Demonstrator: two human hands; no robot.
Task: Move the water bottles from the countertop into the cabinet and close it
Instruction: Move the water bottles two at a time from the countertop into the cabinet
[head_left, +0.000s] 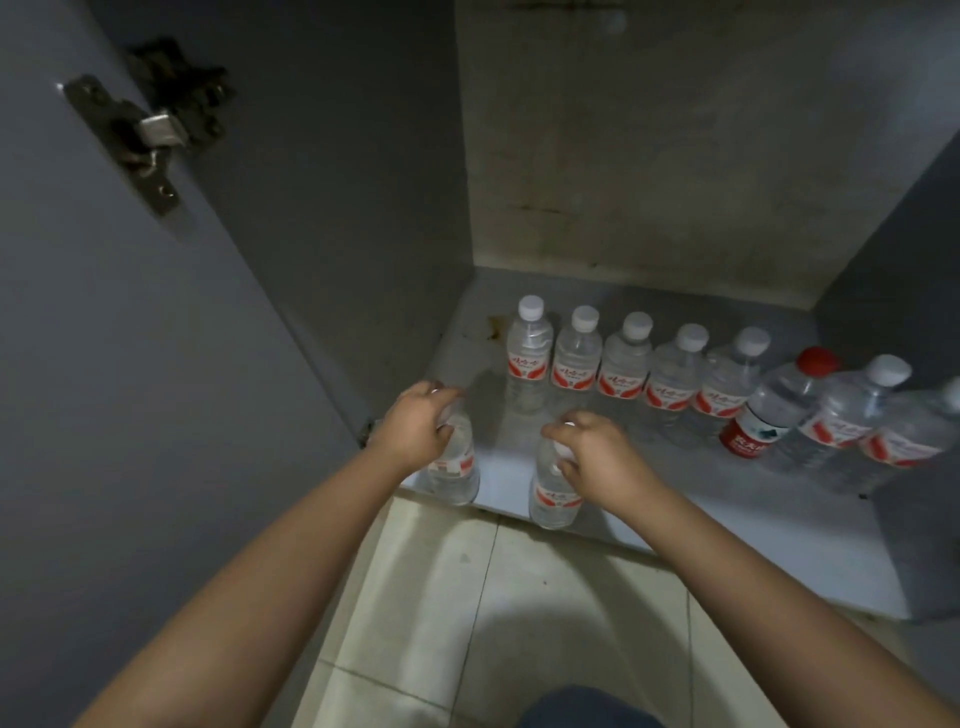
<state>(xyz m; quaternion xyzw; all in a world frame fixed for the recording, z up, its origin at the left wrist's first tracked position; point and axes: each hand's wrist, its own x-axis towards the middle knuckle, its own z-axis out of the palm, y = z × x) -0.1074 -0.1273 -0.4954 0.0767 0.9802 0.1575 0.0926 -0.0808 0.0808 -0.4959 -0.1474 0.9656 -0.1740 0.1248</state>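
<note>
Dark blue cloth (592, 706) at the bottom edge is seen first, then the grey cabinet (701, 156) with its white shelf (779, 551). Eight bottles line the shelf's middle. At its front edge, the left hand (415, 431) is closed around one clear plastic bottle (452, 467), the right hand (592, 457) around another (553, 493). Set down so near the edge, either could tip out.

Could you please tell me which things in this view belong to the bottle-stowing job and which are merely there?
Job:
left hand gripping clear plastic water bottle
right hand gripping second clear bottle
row of stowed bottles
grey cabinet door
white cabinet shelf

Merely there:
tiled floor
metal hinge
</note>
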